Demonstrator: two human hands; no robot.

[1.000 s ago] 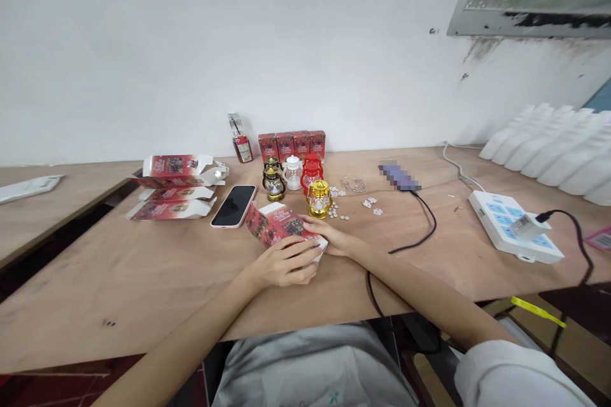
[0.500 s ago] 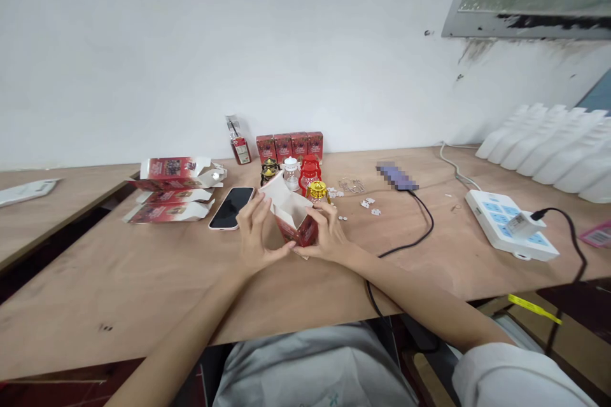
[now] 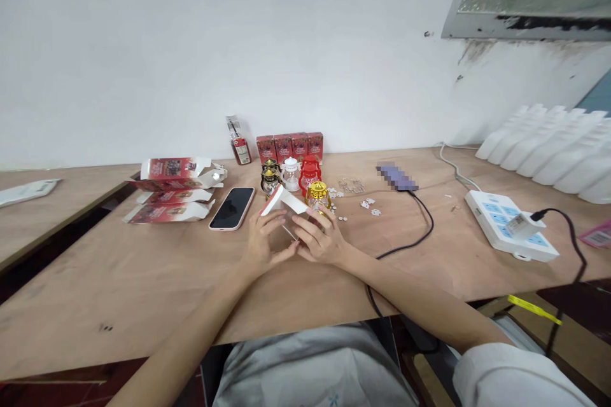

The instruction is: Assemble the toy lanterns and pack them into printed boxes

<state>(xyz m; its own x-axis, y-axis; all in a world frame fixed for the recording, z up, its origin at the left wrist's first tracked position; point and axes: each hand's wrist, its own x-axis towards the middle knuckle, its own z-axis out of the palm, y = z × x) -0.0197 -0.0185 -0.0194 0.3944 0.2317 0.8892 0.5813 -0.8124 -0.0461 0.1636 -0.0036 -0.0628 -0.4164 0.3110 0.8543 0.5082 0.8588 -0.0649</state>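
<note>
A small red and white cardboard box (image 3: 292, 201) is tilted between my hands, its white flaps turned up and much of its body hidden by my fingers. My left hand (image 3: 263, 239) curls round the left side, thumb pointing inward at the bottom. On the right side, my right hand (image 3: 323, 236) has its fingers bent against the box. Just beyond stand miniature lanterns: a gold one (image 3: 317, 194), a white one (image 3: 290, 174), red ones (image 3: 310, 175) and dark bronze ones (image 3: 271, 180).
Flattened red boxes (image 3: 174, 211) and a phone (image 3: 231, 208) lie at left. Finished red boxes (image 3: 291, 145) and a bottle (image 3: 239, 144) stand by the wall. White bits (image 3: 376, 212) are scattered right of the lanterns, near a cabled purple phone (image 3: 398, 178) and power strip (image 3: 510, 224).
The box has tipped over; its open inside faced me before, and now its white flaps show on top. My right fingers have shifted inward, and the left hand has turned slightly.
</note>
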